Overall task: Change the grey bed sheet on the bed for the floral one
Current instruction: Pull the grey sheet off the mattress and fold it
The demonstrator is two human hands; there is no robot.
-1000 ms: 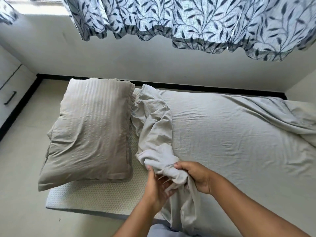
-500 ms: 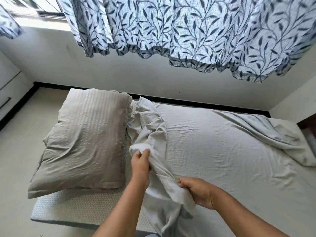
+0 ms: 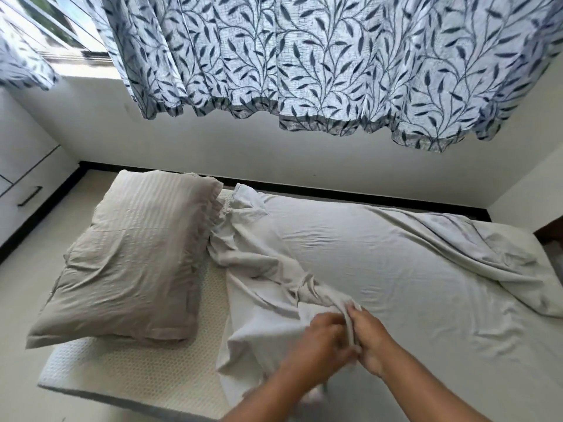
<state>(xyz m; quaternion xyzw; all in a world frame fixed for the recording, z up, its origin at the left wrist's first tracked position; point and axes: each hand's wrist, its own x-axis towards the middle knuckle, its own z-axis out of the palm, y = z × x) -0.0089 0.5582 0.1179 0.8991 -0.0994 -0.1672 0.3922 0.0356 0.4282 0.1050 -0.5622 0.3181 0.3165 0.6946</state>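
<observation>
Grey bed sheet (image 3: 396,263) is lying across most of the mattress (image 3: 131,376), wrinkling and heaping into a loose ridge at the far right end, while its left end is peeling back in a crumpled band running from the wall side down to my hands. Leaf-patterned blue and white curtain (image 3: 320,62) is hanging across the top of the view above the white wall (image 3: 213,153), with a strip of bright window (image 3: 58,28) showing at the upper left. Beige striped pillow (image 3: 131,254) is resting tilted on the uncovered left end of the mattress, its left side overhanging the mattress end above the pale floor (image 3: 18,303) and its right edge touching the pulled-back sheet. Cream, honeycomb-textured mattress top is showing bare between pillow and sheet. White drawer unit (image 3: 27,175) with a dark handle is standing at the far left. At the near edge of the bed my left hand (image 3: 316,341) and right hand (image 3: 370,342) are meeting and touching, both curling their fingers round one gathered fold of the sheet and gripping it. The left hand is blurring, so I cannot tell just how its fingertips are lying.
</observation>
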